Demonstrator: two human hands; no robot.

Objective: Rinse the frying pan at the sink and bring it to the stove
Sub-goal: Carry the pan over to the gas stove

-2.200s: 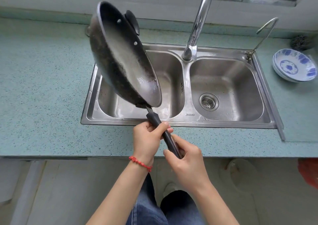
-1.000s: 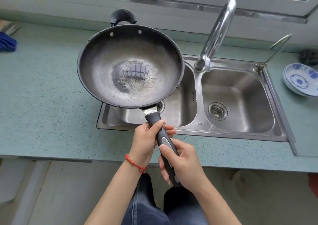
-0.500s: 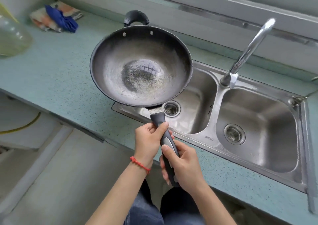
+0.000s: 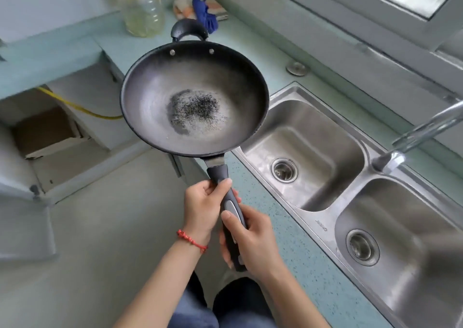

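The black frying pan is held level in the air, left of the sink and over the counter's front edge. A wet speckled patch shows in its bottom, and a small loop handle sits at its far rim. My left hand grips the upper part of the long dark handle. Further down the same handle my right hand grips it. The steel double sink lies to the right, its tap at the right edge. No stove is in view.
A large clear bottle of yellowish liquid stands on the teal counter at the back. A blue cloth on folded rags lies beside it. A yellow hose runs through a lower open recess at the left.
The pan went from tilted over the left basin to level, and it swung left away from the sink. My view turned left with it. Both hands kept their grip.
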